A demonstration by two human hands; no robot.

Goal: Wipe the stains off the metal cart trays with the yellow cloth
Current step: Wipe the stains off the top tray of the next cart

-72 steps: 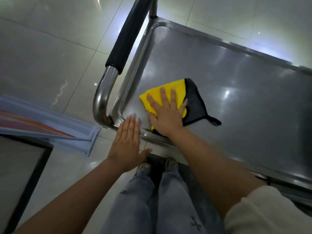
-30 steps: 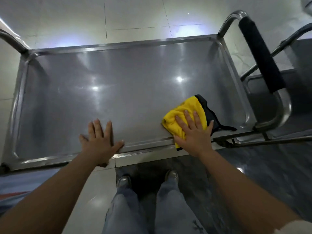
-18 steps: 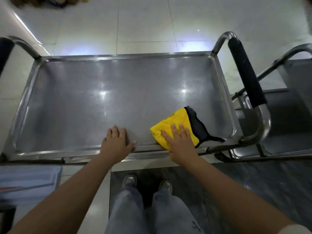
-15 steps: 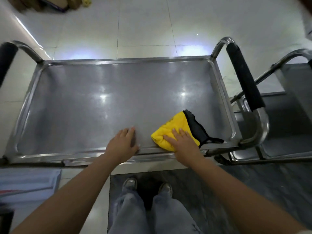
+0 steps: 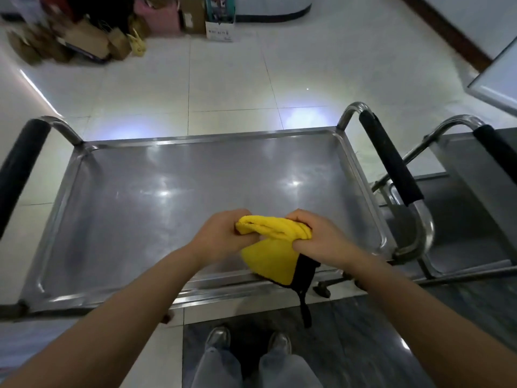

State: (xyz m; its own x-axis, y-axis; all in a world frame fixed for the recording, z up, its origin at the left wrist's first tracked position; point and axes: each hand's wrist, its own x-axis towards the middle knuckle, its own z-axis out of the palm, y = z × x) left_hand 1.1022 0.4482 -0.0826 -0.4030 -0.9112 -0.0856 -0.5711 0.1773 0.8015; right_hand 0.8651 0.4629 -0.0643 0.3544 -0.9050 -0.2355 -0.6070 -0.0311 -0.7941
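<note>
The yellow cloth [image 5: 270, 257], black on its back side with a dangling black strap, is lifted above the near edge of the metal cart tray [image 5: 179, 208]. My left hand [image 5: 221, 233] grips its left end and my right hand [image 5: 319, 239] grips its right end, so the cloth bunches between them and hangs down. The tray surface is grey and shiny with light reflections; no stains stand out from here.
Black padded handles [image 5: 390, 161] rise at both ends of the cart. A second metal cart [image 5: 470, 219] stands close on the right. Boxes and bags [image 5: 92, 29] are piled on the tiled floor at the back. My feet are just below the tray's near rim.
The cloth lay flat on the tray under my right hand, with my left hand resting on the near rim. Now both hands hold the cloth up off the tray.
</note>
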